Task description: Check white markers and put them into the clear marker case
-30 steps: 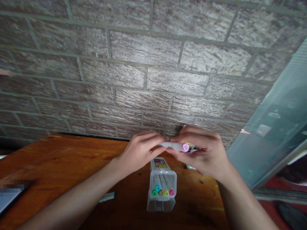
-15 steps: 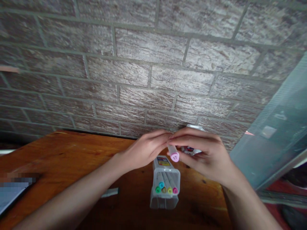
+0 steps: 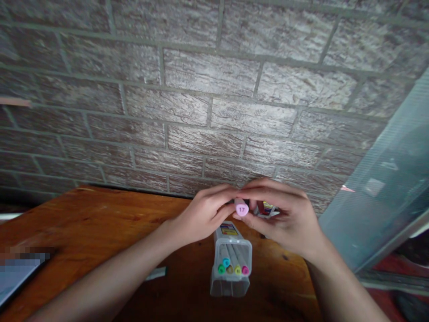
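Over a wooden table (image 3: 134, 214), left hand (image 3: 203, 217) shares the grip | translucent case (image 3: 231, 239) lies nearer the wearer, five markers (image 3: 233, 254) inside | pink-ended pen (image 3: 241, 208) marked "17" is grasped between both hands' fingertips | right hand (image 3: 288, 212) pinches it, thumb beneath; steady pressure should best keep the number readable.

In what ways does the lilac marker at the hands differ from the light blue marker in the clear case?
The lilac marker is held up between the left hand and right hand; the light blue marker lies in the clear case.
The lilac marker's number, 17, is readable; the light blue marker's is too small.
Both turn a coloured end toward the camera.
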`<state>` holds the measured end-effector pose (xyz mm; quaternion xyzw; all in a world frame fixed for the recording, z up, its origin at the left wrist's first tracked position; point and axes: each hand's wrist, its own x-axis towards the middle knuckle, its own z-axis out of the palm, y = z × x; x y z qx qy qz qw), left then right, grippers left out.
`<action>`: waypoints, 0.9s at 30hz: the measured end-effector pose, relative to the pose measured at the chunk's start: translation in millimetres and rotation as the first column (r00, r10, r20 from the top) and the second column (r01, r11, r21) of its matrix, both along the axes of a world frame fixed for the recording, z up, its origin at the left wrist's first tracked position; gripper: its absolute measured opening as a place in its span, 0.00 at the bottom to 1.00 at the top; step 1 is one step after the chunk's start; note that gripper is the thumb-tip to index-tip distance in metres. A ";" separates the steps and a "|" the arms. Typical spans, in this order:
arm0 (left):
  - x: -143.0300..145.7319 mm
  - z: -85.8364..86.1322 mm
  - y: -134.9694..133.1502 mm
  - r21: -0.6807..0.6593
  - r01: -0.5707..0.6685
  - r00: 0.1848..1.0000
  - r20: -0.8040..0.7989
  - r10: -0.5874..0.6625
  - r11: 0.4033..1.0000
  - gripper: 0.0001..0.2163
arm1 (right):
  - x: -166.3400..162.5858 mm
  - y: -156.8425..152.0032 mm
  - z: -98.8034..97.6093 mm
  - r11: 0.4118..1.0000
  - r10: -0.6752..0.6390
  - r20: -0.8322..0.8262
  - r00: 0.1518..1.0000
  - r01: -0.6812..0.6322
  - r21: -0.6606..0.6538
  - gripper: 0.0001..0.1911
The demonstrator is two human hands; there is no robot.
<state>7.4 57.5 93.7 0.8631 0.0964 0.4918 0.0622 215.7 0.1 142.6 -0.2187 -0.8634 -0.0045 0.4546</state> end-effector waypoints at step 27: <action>-0.6 -1.1 -3.6 0.095 -0.092 0.991 0.105 0.082 0.991 0.04 | -4.5 -7.3 1.2 0.997 -0.002 -0.018 1.000 0.003 0.078 0.12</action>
